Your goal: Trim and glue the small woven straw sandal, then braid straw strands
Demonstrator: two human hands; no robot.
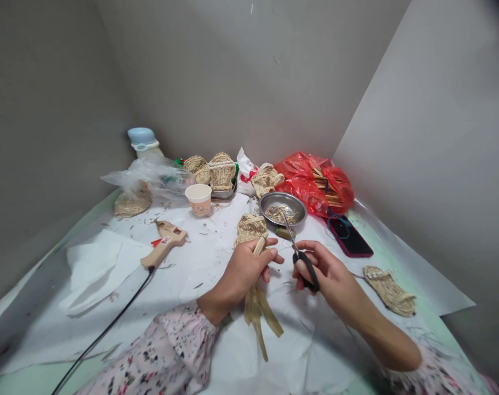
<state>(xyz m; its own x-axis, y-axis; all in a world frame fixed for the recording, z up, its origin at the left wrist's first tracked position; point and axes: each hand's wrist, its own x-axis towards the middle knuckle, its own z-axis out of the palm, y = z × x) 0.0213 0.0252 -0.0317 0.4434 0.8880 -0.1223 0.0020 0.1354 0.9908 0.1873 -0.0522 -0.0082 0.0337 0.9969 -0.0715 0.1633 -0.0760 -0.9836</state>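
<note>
My left hand (251, 262) is closed around a woven straw piece (250, 227), whose braided part shows beyond the fingers. Flat straw strips (260, 312) hang from it below the palm. In my right hand (321, 269) are scissors (307, 270) with black handles. Their blades point up and away, over the near rim of a round metal bowl (265, 215) that has straw clippings (279, 213) in it. The blades do not touch the straw piece.
On the left lie a glue gun (165, 244) with a black cord and white paper (101, 266). A paper cup (199, 199), woven pieces (222, 171) and a red bag (311, 181) stand behind. At right are a phone (350, 236) and another woven piece (389, 291).
</note>
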